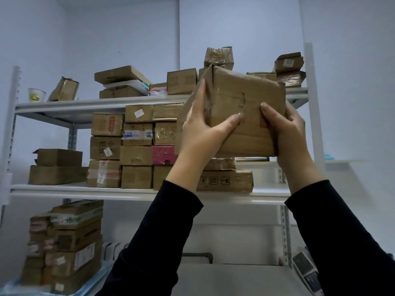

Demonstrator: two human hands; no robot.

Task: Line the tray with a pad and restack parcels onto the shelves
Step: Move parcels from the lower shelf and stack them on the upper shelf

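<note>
Both hands, left hand [203,127] and right hand [284,129], clasp one taped parcel [241,110] at its lower corners, steadying it. It is raised at one o'clock toward the top shelf [64,105], probably for stacking.

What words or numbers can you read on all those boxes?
"33": a sticker on the small box at the top shelf's right end, upside down.
Large Chinese characters on a middle-shelf box: too blurred to read surely.
Handling symbols on the long flat box: pictures, no words.
Other stickers and labels: too small or blurred.
</note>
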